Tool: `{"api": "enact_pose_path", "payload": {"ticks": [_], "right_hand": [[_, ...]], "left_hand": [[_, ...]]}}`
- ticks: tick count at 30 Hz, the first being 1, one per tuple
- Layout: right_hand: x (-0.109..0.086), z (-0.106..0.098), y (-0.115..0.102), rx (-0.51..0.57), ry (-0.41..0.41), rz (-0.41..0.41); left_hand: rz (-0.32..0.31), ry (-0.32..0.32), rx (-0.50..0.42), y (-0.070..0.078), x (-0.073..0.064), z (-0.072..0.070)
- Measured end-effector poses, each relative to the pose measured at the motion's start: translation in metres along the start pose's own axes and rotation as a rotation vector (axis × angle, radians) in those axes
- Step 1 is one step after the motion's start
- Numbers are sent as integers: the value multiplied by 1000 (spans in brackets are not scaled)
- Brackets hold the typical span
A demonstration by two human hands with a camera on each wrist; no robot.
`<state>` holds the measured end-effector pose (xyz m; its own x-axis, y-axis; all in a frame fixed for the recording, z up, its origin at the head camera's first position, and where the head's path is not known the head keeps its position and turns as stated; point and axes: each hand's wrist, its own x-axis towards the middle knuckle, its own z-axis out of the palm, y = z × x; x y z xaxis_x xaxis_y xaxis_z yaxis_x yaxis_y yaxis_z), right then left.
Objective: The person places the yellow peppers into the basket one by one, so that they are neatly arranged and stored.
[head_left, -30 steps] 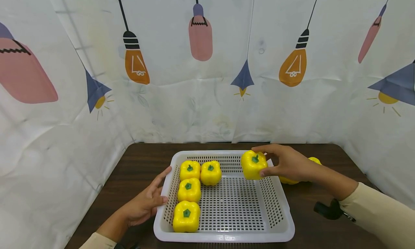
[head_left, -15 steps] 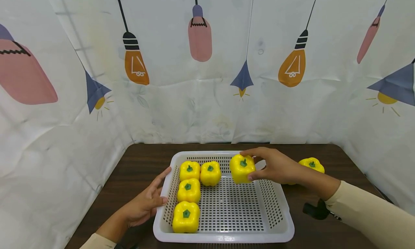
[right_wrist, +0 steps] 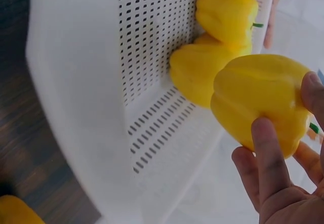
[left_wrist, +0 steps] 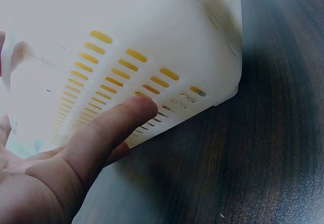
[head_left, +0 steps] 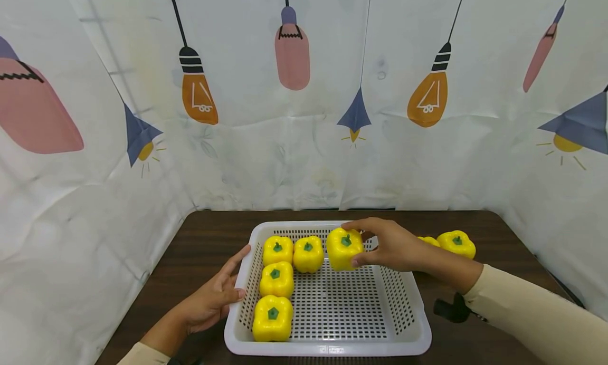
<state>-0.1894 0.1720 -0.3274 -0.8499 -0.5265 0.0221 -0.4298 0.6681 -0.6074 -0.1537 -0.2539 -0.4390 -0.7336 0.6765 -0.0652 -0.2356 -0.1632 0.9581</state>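
Observation:
My right hand (head_left: pixel 391 243) grips a yellow bell pepper (head_left: pixel 343 251) with a green stem between thumb and fingers. It holds the pepper over the back part of a white perforated plastic basket (head_left: pixel 328 348), just right of another pepper (head_left: pixel 309 255). In the right wrist view the fingers wrap the held bell pepper (right_wrist: pixel 258 100), overlapping the peppers behind. My left hand (head_left: pixel 211 301) rests against the basket's left side, fingers extended. The left wrist view shows a finger (left_wrist: pixel 111 128) touching the slotted outer wall. Inside along the left stand three more peppers (head_left: pixel 273 317) in a column.
On the dark wooden table (head_left: pixel 190 249), right of the basket, lie yellow peppers (head_left: pixel 457 243), partly hidden behind the right forearm. A white cloth (head_left: pixel 294 164) printed with lamps hangs behind and beside the table. A black device (head_left: pixel 453 308) is strapped at the right wrist.
My right hand has carried the pepper leftward over the basket, toward the pepper in the back row. More of the peppers on the table shows now. My left hand has stayed put.

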Motion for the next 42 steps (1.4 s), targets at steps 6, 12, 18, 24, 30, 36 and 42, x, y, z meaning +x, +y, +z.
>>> {"api": "enact_pose_path", "payload": {"ticks": [6, 12, 18, 24, 30, 36, 42], "right_hand": [[3, 6, -4, 10, -8, -3], [8, 12, -7, 32, -13, -20], [11, 19, -11, 30, -11, 9], [13, 26, -12, 54, -26, -11], [16, 30, -14, 64, -25, -18], [19, 36, -17, 74, -34, 4], [22, 42, -19, 71, -56, 8]], "left_hand": [[-2, 1, 2, 0, 0, -1], [-4, 3, -1, -1, 0, -1], [-3, 2, -2, -1, 0, -1], [-17, 11, -1, -1, 1, -2], [-20, 15, 0, -1, 1, -2], [-3, 6, -6, 0, 0, 0], [-6, 5, -11, 1, 0, 1]]}}
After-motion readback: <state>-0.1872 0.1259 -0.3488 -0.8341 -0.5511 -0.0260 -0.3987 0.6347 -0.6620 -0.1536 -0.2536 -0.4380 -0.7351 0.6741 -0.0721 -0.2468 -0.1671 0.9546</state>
